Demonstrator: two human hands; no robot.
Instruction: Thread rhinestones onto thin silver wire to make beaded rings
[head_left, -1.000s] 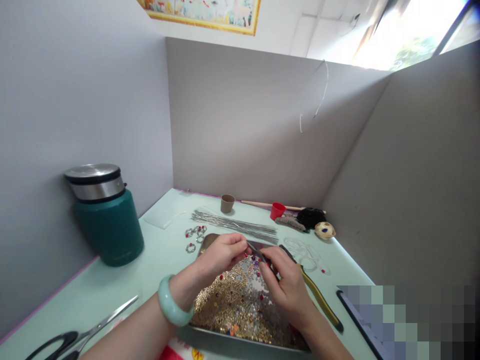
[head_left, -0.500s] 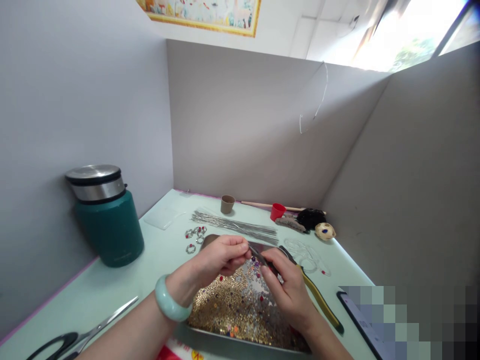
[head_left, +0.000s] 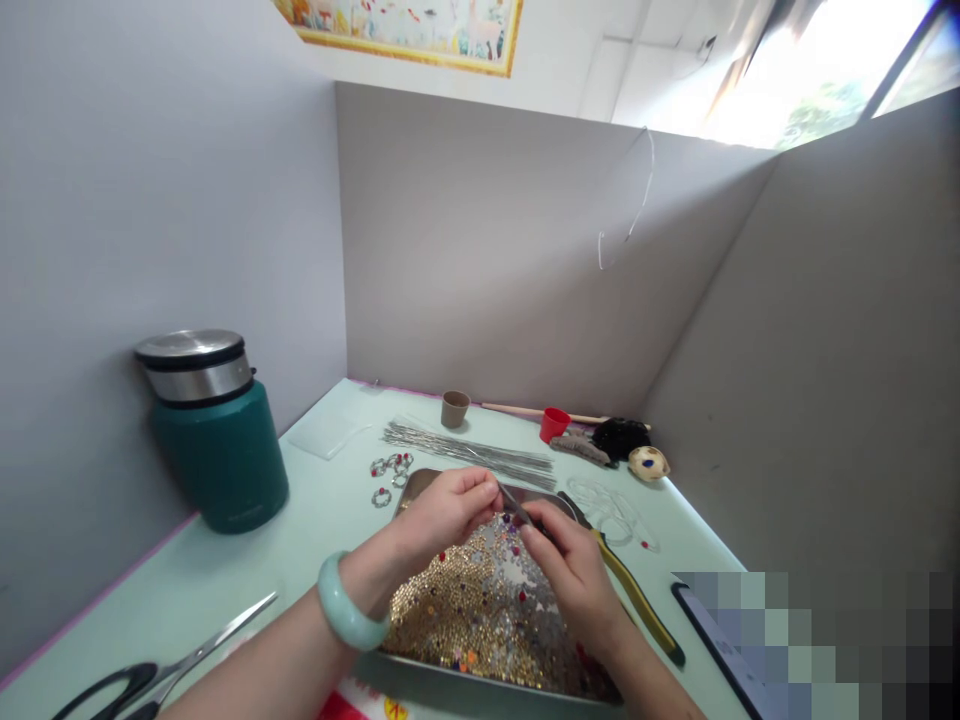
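Over the metal tray [head_left: 480,668] of small beads, my two hands meet. My left hand [head_left: 457,500], with a pale green bangle [head_left: 349,605] on its wrist, is closed in a pinch; whatever is between its fingertips is too small to make out. My right hand [head_left: 574,565] is wrapped round slim-nosed dark pliers [head_left: 515,503], whose narrow tip reaches the left fingertips. Most of the handle is hidden in the palm. Gold beads [head_left: 442,610] fill much of the tray, with silvery, red and purple ones among them.
Left of the tray lie beaded rings [head_left: 382,497] and scissors [head_left: 202,650]; a green flask [head_left: 217,440] stands beyond. Behind are a wire bundle [head_left: 472,453], a brown cup [head_left: 454,408] and a red cup [head_left: 555,425]. Yellow-handled pliers [head_left: 641,605] and a phone [head_left: 716,650] lie right.
My hands stay together over the tray. The pliers' tip has shifted slightly at the left fingertips, and my left forearm has moved a little to the right.
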